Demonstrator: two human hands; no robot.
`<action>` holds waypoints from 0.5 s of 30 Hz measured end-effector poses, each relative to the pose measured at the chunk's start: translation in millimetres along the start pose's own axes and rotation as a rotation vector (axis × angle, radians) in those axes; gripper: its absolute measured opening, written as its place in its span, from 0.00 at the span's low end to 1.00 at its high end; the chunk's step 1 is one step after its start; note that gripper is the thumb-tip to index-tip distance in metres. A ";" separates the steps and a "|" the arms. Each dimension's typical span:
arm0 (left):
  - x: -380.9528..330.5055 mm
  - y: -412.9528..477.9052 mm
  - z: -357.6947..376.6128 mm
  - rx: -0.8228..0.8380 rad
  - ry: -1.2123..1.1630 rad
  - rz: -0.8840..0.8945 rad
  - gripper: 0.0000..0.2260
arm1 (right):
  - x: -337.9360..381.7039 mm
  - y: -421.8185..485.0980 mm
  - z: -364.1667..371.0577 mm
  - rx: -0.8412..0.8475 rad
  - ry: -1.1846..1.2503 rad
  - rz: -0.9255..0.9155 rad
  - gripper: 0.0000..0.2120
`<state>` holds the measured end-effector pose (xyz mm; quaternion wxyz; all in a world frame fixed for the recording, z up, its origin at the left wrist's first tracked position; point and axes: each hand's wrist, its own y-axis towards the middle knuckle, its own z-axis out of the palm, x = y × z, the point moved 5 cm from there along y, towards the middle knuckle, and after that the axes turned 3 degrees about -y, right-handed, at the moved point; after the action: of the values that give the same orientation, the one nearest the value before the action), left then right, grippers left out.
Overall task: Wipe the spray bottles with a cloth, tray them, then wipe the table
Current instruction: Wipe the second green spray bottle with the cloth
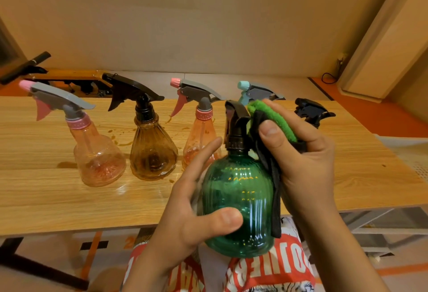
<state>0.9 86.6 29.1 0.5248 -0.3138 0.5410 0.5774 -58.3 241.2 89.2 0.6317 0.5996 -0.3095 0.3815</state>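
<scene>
I hold a green ribbed spray bottle point(238, 201) with a black trigger head upright above the table's near edge. My left hand point(185, 217) wraps its body from the left. My right hand point(303, 159) presses a green and dark grey cloth point(273, 125) against the back of the trigger head. On the wooden table point(58, 201) stand a pink bottle point(92, 150), a brown bottle point(150, 148) with a black head, and another pink bottle point(199, 138). Behind my right hand show a teal-nozzled spray head point(252, 92) and a black spray head point(312, 111).
Brown spill marks point(67, 164) spot the tabletop around the bottles. A pale tray or rack point(410, 152) lies past the table's right end. A dark frame with orange parts point(69, 81) sits behind the table at the left.
</scene>
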 end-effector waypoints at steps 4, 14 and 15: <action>-2.8 0.3 1.9 -0.069 0.023 0.022 0.43 | -0.7 -4.8 2.5 0.021 -0.043 -0.020 0.14; 6.2 -8.7 -1.2 -0.015 -0.048 -0.030 0.32 | -8.9 -5.6 2.2 -0.062 0.011 0.082 0.14; 6.0 -8.4 -3.1 -0.013 -0.044 -0.027 0.33 | -8.0 -5.7 2.1 -0.051 0.013 0.083 0.14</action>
<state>6.7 84.1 20.4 0.5423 -0.3118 0.5211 0.5806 -57.5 238.3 79.6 0.6326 0.5672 -0.3397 0.4033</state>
